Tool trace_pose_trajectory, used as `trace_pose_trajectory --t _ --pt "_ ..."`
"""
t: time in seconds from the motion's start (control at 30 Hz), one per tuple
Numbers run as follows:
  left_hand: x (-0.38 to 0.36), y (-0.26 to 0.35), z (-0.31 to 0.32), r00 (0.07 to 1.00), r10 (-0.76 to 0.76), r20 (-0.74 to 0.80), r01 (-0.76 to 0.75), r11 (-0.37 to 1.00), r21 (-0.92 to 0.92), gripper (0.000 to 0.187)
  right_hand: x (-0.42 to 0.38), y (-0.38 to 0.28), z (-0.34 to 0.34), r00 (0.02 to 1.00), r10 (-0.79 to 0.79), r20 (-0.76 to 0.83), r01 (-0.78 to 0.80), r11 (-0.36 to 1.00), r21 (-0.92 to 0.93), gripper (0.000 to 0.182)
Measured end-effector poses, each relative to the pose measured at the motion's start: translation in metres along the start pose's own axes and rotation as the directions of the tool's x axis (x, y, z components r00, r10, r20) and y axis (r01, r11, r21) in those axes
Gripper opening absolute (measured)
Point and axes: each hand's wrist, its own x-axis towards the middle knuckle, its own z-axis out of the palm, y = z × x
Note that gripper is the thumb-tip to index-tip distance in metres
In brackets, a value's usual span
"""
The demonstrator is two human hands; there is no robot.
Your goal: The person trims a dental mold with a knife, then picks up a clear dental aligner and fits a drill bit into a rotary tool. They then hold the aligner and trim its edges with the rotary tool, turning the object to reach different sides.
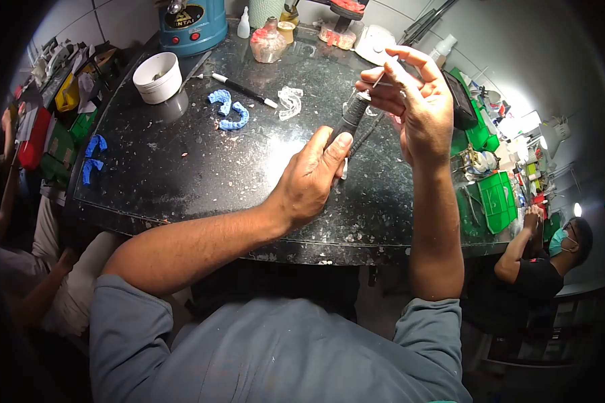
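Note:
My left hand (312,171) is wrapped around a dark rotary handpiece (351,115), its ridged grey end tilted up toward my other hand. Close above that end, my right hand (423,101) pinches a thin, pale, rod-like piece (380,78) between thumb and fingertips. A dark cord (368,131) runs beside the handpiece. Clear plastic dental aligners (290,103) lie on the black worktop (215,178) left of the handpiece. Farther left are blue dental arch models (233,119) and a black-handled knife (238,88).
At the back left are a white cup (157,78) and a blue machine (192,28). A glass spirit burner (269,43) sits mid-back. More blue arches (94,158) lie at the left edge. On the right are green trays (497,200) and a masked person (544,258); another person (47,269) sits left.

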Motion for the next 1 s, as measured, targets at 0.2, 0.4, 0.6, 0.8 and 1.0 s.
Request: trace_pose_trajectory --t 0.2,0.4,0.6,0.8,1.0 --pt "-0.002 0.002 0.001 1.000 0.029 -0.006 -0.029 0.995 0.095 0.035 -0.005 -0.009 0.005 1.000 -0.018 -0.016 0.017 0.998 -0.062 0.022" --pt "0.000 -0.001 0.000 1.000 0.009 -0.007 -0.009 0.997 0.076 0.035 -0.006 -0.009 0.005 1.000 -0.013 -0.020 0.011 0.994 -0.105 0.024" --pt "0.001 0.000 0.004 0.999 -0.001 -0.050 0.005 0.996 0.091 0.026 -0.016 -0.005 0.025 0.997 0.066 0.035 -0.058 0.981 -0.185 0.039" --pt "0.005 0.020 -0.010 0.879 -0.401 0.258 0.407 0.913 0.032 0.023 -0.034 0.011 0.048 0.909 0.304 0.286 -0.411 0.769 0.489 0.037" --pt "0.004 0.014 -0.008 0.886 -0.260 0.383 0.360 0.908 -0.215 0.029 -0.020 0.014 0.036 0.948 0.195 0.251 -0.251 0.944 0.216 0.073"
